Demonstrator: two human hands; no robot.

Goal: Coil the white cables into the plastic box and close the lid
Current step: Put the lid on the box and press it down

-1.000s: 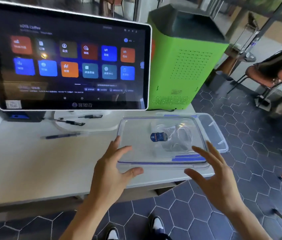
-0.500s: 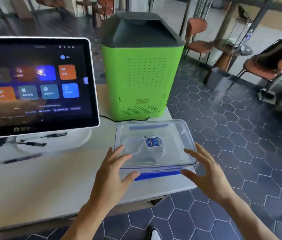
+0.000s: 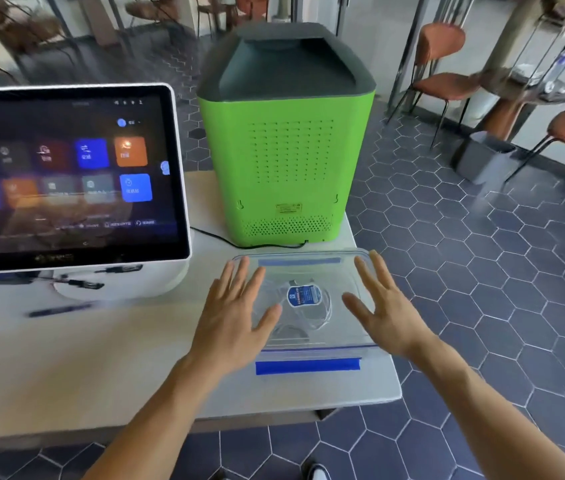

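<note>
Your table [image 3: 66,358] carries, at its far edge around twelve o'clock, a green machine [image 3: 286,161], with a touchscreen [image 3: 66,178] off at ten o'clock. Directly in front of you, near the table's right corner, sits the plastic box [image 3: 309,341] with its clear lid [image 3: 302,265] already laid over it. The white cables [image 3: 322,313] show faintly through the plastic as a loop at the centre, beside a blue label [image 3: 303,296]. Your left hand [image 3: 236,317] lies flat on the lid at nine o'clock, fingers straight and spread; your right hand [image 3: 381,306] mirrors it at three o'clock, the grip equally splayed, nothing pinched. To seat the lid well, press evenly down with both palms, then work outward toward the rim. The blue clasp [image 3: 309,367] at six o'clock looks unlatched, so fold it down next. I judge the one at twelve o'clock needs checking too.
</note>
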